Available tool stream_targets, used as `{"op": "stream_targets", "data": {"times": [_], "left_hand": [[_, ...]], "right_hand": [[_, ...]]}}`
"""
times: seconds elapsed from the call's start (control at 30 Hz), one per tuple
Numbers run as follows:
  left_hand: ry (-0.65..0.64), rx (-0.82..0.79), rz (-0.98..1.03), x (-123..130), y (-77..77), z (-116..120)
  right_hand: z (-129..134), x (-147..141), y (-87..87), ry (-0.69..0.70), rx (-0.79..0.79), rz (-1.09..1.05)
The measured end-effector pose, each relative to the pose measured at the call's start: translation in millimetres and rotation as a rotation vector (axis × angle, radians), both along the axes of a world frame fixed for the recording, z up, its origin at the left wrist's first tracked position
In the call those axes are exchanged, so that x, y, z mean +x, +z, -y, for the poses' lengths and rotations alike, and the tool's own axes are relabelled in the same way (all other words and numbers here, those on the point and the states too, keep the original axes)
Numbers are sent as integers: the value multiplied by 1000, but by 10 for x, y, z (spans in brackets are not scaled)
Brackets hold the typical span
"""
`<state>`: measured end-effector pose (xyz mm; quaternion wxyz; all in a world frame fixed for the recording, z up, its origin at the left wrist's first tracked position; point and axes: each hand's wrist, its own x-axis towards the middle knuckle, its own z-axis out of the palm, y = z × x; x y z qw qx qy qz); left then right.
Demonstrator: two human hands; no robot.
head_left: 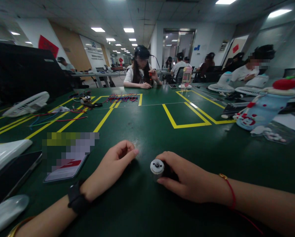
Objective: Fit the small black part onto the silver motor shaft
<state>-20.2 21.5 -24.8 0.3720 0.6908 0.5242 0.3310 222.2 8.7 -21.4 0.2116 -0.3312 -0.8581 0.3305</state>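
Metal cylinder [157, 168], gripped at the fingertips of the right hand [187, 176], end face up.
Long axis reads near upright, the pale round end face and its small central stub [157, 164] pointing up toward the viewer, with a dark hole either side of the stub; the side wall shows just below the face. Right thumb closes on the near side, forefinger on the far side; whether the base meets the green table [127, 210] cannot be told. Left hand [119, 159] lies left of the gripping fingers, apart from the cylinder, its fingers curled to a narrow hollow; contact between thumb and fingertips cannot be confirmed. Card [66, 171] lies left of the left-hand fingers; yellow tape [193, 125] marks the surface beyond the right-hand fingers.
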Motion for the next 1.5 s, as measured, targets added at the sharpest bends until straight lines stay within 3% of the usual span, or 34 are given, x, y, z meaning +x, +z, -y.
{"op": "stream_targets", "data": {"times": [0.13, 0.9, 1.27, 1.5], "left_hand": [[22, -35, 62, -63, -76, -68], [-30, 55, -25, 7, -55, -7], [-291, 318, -186, 264, 217, 192], [-189, 273, -63, 265, 238, 215]], "right_hand": [[0, 1, -12, 5, -3, 1], [7, -3, 13, 0, -1, 1], [5, -23, -28, -8, 25, 2], [2, -19, -28, 8, 39, -21]]}}
